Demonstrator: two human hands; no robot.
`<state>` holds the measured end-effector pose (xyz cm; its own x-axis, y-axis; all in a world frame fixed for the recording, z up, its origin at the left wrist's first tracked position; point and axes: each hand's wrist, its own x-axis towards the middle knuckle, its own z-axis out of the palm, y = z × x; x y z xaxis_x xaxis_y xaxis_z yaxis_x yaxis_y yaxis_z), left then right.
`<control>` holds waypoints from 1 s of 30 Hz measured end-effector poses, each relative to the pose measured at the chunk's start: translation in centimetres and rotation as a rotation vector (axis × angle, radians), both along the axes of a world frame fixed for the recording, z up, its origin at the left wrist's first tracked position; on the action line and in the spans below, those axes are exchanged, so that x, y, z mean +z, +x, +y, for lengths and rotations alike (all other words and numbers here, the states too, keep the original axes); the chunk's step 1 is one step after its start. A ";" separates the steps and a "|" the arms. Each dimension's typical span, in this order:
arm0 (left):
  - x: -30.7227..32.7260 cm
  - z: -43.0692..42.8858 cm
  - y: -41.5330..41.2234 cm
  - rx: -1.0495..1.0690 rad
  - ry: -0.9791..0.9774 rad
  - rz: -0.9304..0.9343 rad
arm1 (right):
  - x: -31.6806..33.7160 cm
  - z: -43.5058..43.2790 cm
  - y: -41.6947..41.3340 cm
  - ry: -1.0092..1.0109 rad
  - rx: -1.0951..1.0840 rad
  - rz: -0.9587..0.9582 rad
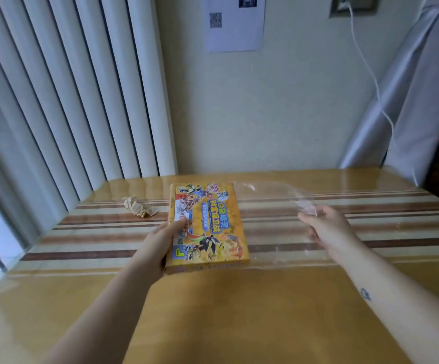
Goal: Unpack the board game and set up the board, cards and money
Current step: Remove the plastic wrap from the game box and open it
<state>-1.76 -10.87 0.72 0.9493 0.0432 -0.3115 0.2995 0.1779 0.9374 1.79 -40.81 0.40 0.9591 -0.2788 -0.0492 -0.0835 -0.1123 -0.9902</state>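
1. Gripping the game box (210, 222) by its left long edge, the left hand (160, 240) is seen with its thumb laid on the printed lid. The other fingers are hidden under the box.
2. The right hand (326, 224) is closed in a pinch on a bunched end of the clear plastic wrap (273, 206), which is drawn out to the right.
3. The box is placed near the middle of the bench (213, 311), in front of the person. Whether its underside rests on the bench or is held just above it cannot be told.
4. The long axis of the box runs away from the person, near edge to far edge, with the far end leaning slightly left. The wrap is stretched sideways, across that axis, from the right side of the box to the right hand.
5. The left hand is on the box itself, while the right hand is well apart from it, to the right. The box appears to be out of the film already. It is judged that the wrap is to be put aside before the lid can be lifted.
6. By count, one box, one piece of wrap and two hands are seen.
7. No board, cards or money are in view. They are presumed to be shut inside the box, so the task is judged to be at its very start.
8. One crumpled wad of paper (139, 207) lies on the bench to the left of the box, apart from it.
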 end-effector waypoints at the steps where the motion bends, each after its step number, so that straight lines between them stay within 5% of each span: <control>1: -0.2 0.3 0.0 0.016 0.041 -0.013 | 0.2 -0.2 0.1 -0.110 0.004 -0.044; 5: -1.4 1.0 0.2 0.107 0.182 -0.038 | 0.2 0.1 0.0 -0.366 0.046 -0.097; 11: -3.9 1.3 1.5 0.235 0.792 -0.166 | -0.7 1.2 -0.2 -0.225 0.172 0.013; 19: -5.2 1.4 2.6 0.292 0.867 -0.086 | -0.9 1.1 -0.6 0.208 0.272 0.237; 30: -5.7 1.7 4.8 0.328 1.027 -0.065 | -1.9 1.5 -1.0 0.448 0.384 0.382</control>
<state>3.07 -9.13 -4.93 0.8572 0.5103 0.0688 0.3250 -0.6397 0.6965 0.79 -39.31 -1.50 0.8781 0.2018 -0.4337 -0.4712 0.2087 -0.8570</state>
